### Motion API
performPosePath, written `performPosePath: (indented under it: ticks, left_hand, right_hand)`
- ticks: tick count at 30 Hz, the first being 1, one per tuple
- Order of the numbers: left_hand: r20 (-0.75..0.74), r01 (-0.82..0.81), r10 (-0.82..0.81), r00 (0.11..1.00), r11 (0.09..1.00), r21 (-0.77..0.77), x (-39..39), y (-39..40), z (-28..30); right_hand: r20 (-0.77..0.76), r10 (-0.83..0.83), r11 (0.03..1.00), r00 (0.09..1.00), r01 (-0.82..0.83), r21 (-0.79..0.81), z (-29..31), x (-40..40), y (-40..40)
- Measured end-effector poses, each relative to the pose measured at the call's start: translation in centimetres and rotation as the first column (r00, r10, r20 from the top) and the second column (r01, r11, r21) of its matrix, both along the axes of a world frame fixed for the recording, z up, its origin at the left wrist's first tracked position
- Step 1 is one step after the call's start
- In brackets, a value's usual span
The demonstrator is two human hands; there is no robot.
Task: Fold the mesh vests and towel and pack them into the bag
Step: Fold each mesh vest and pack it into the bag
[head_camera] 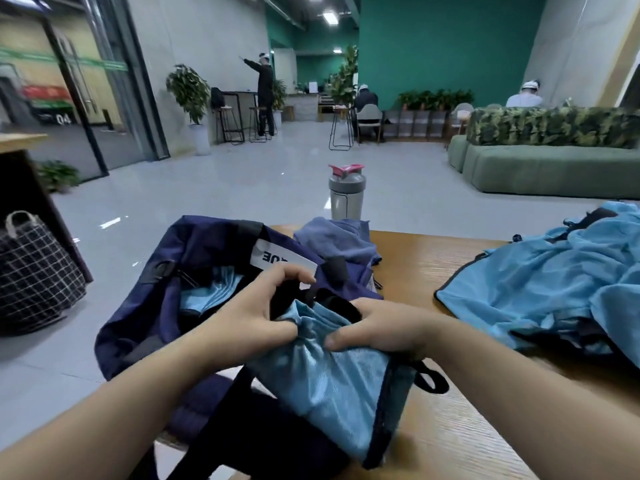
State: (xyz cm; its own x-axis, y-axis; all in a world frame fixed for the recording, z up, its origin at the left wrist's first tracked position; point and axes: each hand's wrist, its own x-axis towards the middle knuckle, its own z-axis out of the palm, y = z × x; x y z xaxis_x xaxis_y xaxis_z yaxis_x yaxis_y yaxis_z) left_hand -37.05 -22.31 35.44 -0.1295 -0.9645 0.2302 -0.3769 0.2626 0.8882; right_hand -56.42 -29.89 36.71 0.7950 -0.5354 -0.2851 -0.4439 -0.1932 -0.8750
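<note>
We are gripping a folded mesh vest [329, 382] with both hands, left hand [249, 317] and right hand [377, 327] clamped on its leading edge to keep the folds together as we are feeding it into the open bag [162, 258]. More vests [540, 282] and the towel [339, 240] are waiting on the table [450, 441].

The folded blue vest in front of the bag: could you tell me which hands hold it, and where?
Both. The left hand and right hand grip the folded mesh vest at its far end, by the navy bag.
</note>
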Motion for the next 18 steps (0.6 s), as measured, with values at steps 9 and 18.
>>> performPosePath:
  ticks: [9,18]
  left_hand:
    - [0.741,-0.508,0.637,0.214,0.720,-0.472,10.4,-3.4,-0.7]
    - [0.907,-0.565,0.363,-0.213,0.712,-0.418,12.5,-4.8,-0.7]
  right_hand:
    - [0.356,-0.459,0.886,0.814,0.390,0.251,-2.0,8.7,-0.7]
    - [0.158,-0.611,0.758,0.776,0.515,0.400,-2.6,13.8,-1.7]
